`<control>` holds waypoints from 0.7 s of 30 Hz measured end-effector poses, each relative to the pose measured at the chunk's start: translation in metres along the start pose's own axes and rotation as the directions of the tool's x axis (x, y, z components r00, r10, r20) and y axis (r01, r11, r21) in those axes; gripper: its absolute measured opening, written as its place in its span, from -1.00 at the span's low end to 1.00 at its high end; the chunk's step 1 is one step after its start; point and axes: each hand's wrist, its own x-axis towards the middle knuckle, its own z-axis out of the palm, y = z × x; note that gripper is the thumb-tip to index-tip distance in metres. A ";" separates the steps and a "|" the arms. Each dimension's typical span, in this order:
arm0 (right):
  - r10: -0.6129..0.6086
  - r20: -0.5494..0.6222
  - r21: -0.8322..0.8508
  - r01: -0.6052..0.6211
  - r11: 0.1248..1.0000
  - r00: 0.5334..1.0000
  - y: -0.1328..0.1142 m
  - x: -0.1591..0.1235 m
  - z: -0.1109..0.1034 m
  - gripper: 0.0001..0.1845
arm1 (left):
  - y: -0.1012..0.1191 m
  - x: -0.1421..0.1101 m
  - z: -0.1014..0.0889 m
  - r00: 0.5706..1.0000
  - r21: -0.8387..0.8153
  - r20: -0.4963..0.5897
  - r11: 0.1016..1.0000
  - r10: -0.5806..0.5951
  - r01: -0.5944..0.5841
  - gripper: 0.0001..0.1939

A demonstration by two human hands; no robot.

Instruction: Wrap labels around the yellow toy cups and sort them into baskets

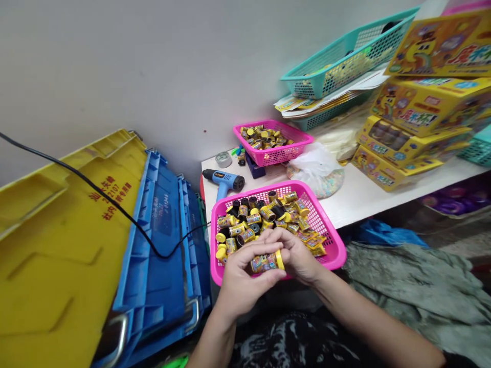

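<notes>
Between my two hands lies a small canister [264, 262] with a colourful printed wrap and a yellow lid [280, 259]. My left hand [240, 276] grips its body, thumb below and fingers above. At the lid end, my right hand [299, 253] is closed, its curled fingers against the canister and touching the left fingertips; part of this grip is hidden. Just beneath both hands is a pink basket [337, 255] filled with similar canisters [245, 236], some with yellow lids and others showing black ends. Yellow printed packets [316, 244] lie at its right side.
A blue heat gun [224, 179] and a tape roll [223, 159] lie behind the basket. Farther back stand another pink basket [276, 156], a plastic bag [320, 174], stacked yellow boxes [414, 110] and a teal basket [318, 84]. Blue crates [161, 245] and a black cable [126, 214] are left.
</notes>
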 end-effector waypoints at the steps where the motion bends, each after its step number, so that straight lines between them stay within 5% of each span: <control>1: -0.029 0.001 -0.035 0.029 0.999 1.000 0.002 0.001 -0.002 -0.64 | 0.000 0.000 0.001 1.000 0.015 -0.008 1.000 0.006 -0.006 -0.67; 4: -0.056 0.015 -0.133 0.058 0.989 0.998 0.004 0.004 -0.008 -0.59 | -0.004 0.002 0.005 0.999 0.017 -0.049 1.000 -0.017 0.017 -0.69; 9: 0.040 -0.046 -0.324 -0.053 0.944 0.998 -0.002 0.007 -0.009 -0.62 | -0.010 0.011 0.009 0.961 -0.205 -0.048 0.944 -0.273 0.258 -0.61; 14: -0.135 0.069 -0.672 0.146 0.726 0.988 -0.018 0.004 -0.010 -0.60 | -0.013 0.008 -0.007 0.960 -0.573 0.085 0.776 -0.265 0.265 -0.59; 17: -0.095 0.110 -0.684 0.145 0.715 0.989 -0.026 0.005 -0.012 -0.65 | -0.019 0.001 -0.016 0.942 -0.584 0.138 0.743 -0.305 0.326 -0.58; 21: -0.075 0.145 -0.616 0.150 0.773 0.987 -0.029 0.007 -0.013 -0.65 | -0.032 -0.004 -0.018 0.932 -0.503 -0.001 0.806 -0.361 0.312 -0.63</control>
